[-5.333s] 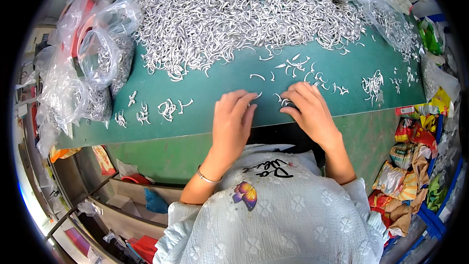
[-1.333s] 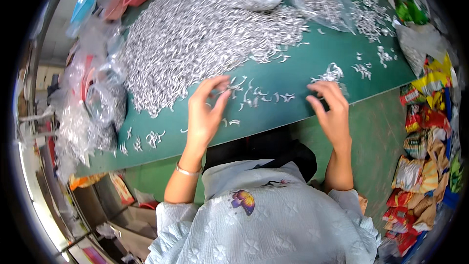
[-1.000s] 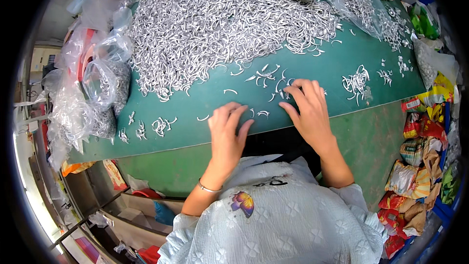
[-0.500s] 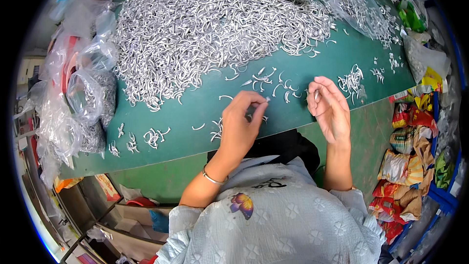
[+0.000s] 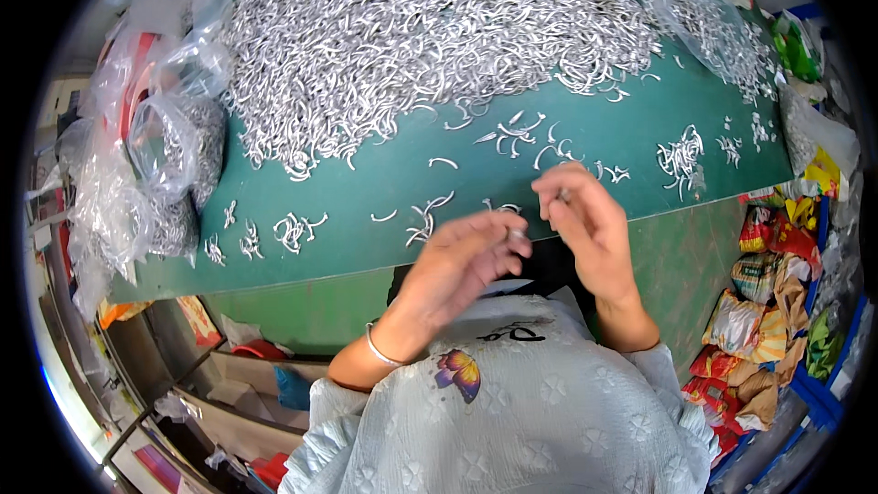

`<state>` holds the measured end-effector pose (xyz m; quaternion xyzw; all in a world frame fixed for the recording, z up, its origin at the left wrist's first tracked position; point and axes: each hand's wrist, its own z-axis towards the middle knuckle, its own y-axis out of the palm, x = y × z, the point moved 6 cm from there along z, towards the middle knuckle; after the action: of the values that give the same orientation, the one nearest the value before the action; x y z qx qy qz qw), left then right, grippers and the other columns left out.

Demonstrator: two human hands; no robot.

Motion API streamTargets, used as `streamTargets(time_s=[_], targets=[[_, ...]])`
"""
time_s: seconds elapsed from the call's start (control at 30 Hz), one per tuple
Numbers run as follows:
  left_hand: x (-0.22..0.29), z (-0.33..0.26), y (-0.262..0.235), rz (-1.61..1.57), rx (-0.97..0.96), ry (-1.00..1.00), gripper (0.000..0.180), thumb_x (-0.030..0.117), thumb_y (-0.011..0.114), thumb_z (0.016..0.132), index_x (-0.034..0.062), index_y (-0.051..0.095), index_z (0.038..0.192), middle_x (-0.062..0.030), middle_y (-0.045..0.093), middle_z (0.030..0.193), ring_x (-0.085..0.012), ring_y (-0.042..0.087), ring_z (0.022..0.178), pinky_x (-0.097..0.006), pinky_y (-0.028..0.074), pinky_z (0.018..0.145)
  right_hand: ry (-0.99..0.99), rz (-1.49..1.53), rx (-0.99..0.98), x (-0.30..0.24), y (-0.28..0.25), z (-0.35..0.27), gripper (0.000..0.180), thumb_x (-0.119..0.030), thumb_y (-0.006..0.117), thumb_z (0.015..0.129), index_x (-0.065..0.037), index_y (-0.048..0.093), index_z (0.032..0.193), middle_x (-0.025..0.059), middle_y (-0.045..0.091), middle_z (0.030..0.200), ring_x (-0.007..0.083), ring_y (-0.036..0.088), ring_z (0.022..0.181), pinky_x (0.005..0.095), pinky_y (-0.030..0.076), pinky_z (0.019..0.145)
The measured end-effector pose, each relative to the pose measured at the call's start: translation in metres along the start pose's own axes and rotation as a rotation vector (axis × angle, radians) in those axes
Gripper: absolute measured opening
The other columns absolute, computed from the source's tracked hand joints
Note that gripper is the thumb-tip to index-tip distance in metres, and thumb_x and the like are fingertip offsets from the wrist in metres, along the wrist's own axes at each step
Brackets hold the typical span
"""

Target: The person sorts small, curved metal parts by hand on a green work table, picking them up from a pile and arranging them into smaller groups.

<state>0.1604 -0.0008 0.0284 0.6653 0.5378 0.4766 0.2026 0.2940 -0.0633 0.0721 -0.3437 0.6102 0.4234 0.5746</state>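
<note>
My left hand point(image 5: 465, 261) is curled above the front edge of the green table, palm turned inward, with a small silvery metal piece point(image 5: 517, 234) at its fingertips. Close by on the right, my right hand point(image 5: 593, 224) is raised with thumb and fingers bent together. A small grey metal piece point(image 5: 562, 195) shows between them, partly hidden. The hands are apart, their fingertips facing each other. Just beyond them lie loose curved silvery metal pieces point(image 5: 514, 134), and a few more point(image 5: 426, 220) are beside my left hand.
A large heap of curved metal pieces point(image 5: 412, 46) covers the far part of the green table point(image 5: 347, 206). Small sorted clusters point(image 5: 293, 230) lie near its front edge. Clear plastic bags point(image 5: 178, 151) of pieces stand at the left. Colourful packages point(image 5: 741, 325) fill a blue rack at right.
Both hands have drawn nearer to each other and toward my body. My left hand has turned its palm inward, and my right has moved left. The view has shifted slightly.
</note>
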Motion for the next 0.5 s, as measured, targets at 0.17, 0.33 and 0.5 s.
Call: streamTargets(time_s=[0.17,0.33,0.5], targets=[[-0.032,-0.009,0.001,-0.337,0.061,-0.195,0.028,0.019,0.044,0.101,-0.0015,0.060,0.111,-0.0117,0.064,0.103,-0.0226,0.064,0.093,-0.035,0.052,0.080,-0.321,-0.409,-0.385,-0.018,0.043,-0.018,0.026,0.010,0.058,0.078,0.000,0.062,0.102,0.0114,0.058,0.100,0.0291,0.056,0.093,0.0384,0.046,0.079],[-0.057,-0.012,-0.015,-0.341,0.008,-0.296,0.027,0.025,0.044,0.103,0.0028,0.059,0.105,-0.0071,0.063,0.097,-0.0186,0.061,0.087,-0.032,0.051,0.076,-0.291,-0.301,-0.486,-0.013,0.040,-0.021,0.016,0.006,0.062,0.080,0.001,0.065,0.095,0.0097,0.063,0.096,0.0290,0.061,0.090,0.0411,0.048,0.081],[-0.049,-0.021,-0.014,-0.323,-0.232,-0.169,0.031,0.030,0.046,0.104,0.0046,0.056,0.090,-0.0036,0.055,0.081,-0.0124,0.049,0.069,-0.026,0.041,0.062,-0.165,-0.479,0.014,0.000,0.001,-0.006,0.016,0.009,0.066,0.077,0.002,0.067,0.092,0.0132,0.065,0.092,0.0245,0.063,0.083,0.0326,0.050,0.074]])
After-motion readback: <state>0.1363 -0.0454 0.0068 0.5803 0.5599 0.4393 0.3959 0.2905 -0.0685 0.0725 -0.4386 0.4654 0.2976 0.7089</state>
